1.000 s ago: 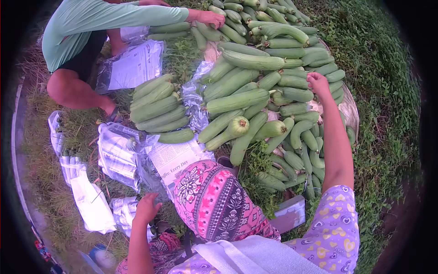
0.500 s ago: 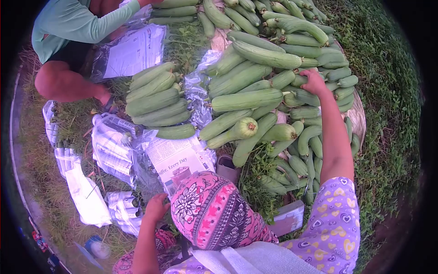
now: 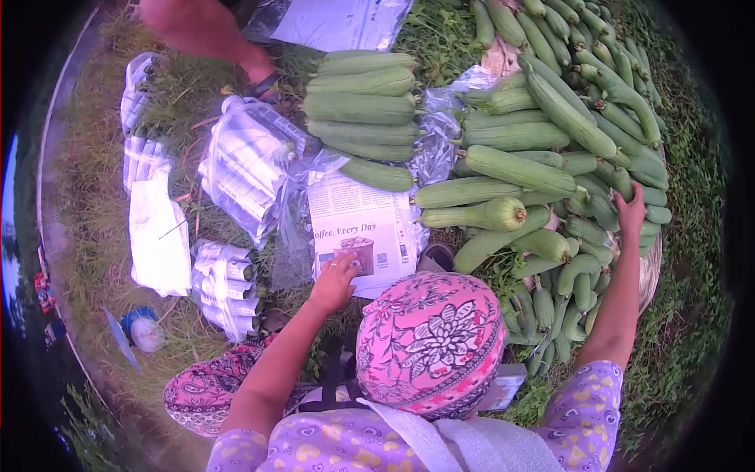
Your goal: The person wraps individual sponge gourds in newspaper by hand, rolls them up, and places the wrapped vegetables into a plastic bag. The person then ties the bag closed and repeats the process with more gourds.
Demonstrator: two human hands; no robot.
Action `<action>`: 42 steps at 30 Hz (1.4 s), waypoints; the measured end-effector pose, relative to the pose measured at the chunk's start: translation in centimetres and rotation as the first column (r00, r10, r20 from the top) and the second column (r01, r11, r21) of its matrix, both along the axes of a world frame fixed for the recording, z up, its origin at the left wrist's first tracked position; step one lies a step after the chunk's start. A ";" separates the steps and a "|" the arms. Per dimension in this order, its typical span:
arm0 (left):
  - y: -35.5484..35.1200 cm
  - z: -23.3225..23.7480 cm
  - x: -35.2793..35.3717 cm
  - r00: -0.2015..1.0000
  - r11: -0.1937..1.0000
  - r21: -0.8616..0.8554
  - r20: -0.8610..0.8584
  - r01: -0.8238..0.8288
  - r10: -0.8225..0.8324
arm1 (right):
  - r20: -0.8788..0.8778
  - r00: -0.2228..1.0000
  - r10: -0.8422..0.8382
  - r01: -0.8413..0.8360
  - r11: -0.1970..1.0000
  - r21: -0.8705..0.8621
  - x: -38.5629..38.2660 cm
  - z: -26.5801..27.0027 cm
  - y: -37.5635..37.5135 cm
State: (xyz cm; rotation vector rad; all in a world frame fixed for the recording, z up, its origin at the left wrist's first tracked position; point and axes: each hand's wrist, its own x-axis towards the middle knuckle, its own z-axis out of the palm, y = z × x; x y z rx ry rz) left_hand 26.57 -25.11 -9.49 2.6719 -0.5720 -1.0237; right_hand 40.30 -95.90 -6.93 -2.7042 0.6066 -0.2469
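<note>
My left hand (image 3: 334, 282) lies with its fingers stretched out on the lower part of a newspaper sheet (image 3: 354, 206). My right hand (image 3: 629, 211) reaches to the right side of a big pile of green luffas, its fingers closed around the end of a luffa (image 3: 621, 182). Longer luffas (image 3: 519, 169) lie across the pile nearer the newspaper. Beyond the sheet, a row of luffas (image 3: 362, 106) lies side by side, and the lowest one (image 3: 368, 172) touches the sheet's top edge.
Crumpled clear plastic (image 3: 444, 118) runs between row and pile. To the left are paper-wrapped bundles in clear bags (image 3: 244, 169), a white bundle (image 3: 160, 236) and another wrapped bundle (image 3: 226, 287). Another person's leg (image 3: 208, 35) is at top left, beside papers in plastic (image 3: 342, 22). Grass surrounds everything.
My left hand has moved up and right onto the newspaper. My right hand has shifted slightly within the pile. The view has turned, so the other person's upper body is out of frame.
</note>
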 end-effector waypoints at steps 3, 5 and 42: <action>-0.1 -0.8 -0.8 0.996 1.000 0.000 0.083 0.031 -0.031 | 0.272 0.951 -0.149 0.012 0.894 0.447 -1.1 1.2 -5.1; 0.4 -0.6 -1.1 0.995 0.998 0.044 0.094 0.036 -0.040 | 0.348 0.890 -0.294 -0.019 0.739 0.673 -0.8 6.2 -2.5; 4.3 -5.1 -2.5 0.920 0.982 -0.179 0.391 0.063 0.013 | 0.192 0.102 0.976 -0.901 0.009 0.433 -5.7 -7.2 51.9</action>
